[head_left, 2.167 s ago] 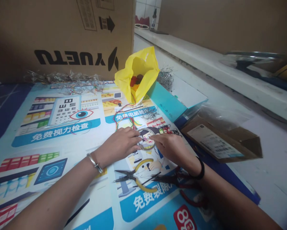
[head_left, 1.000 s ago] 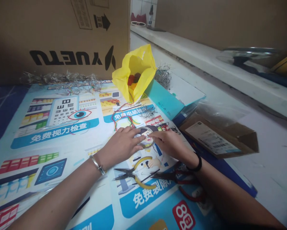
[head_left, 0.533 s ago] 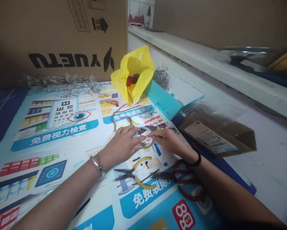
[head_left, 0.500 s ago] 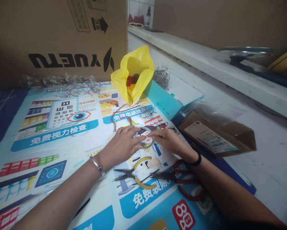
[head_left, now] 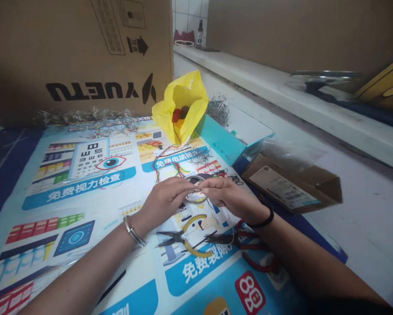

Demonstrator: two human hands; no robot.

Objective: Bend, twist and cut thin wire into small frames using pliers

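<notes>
Both hands meet over the printed banner [head_left: 85, 183], straight down from the yellow plastic bag [head_left: 183, 98] and nearer the person. The left hand [head_left: 165, 201], with a metal bangle at its wrist, and the right hand [head_left: 227, 197], with a black band at its wrist, each pinch a small wire ring [head_left: 196, 197] between fingertips. The ring is lifted just off the banner, and its lower arc shows between the two hands. Loose coloured threads [head_left: 166, 162] trail from the bag's mouth toward the hands. Further from the bag than the hands, black needle-nose pliers [head_left: 173, 238] and red-handled pliers [head_left: 248, 247] lie on the banner, tips toward each other. A teal box [head_left: 225, 140] touches the bag's right side, and a labelled cardboard parcel [head_left: 291, 188] lies beyond that. A large cardboard carton [head_left: 85, 52] stands behind the bag to its left.
</notes>
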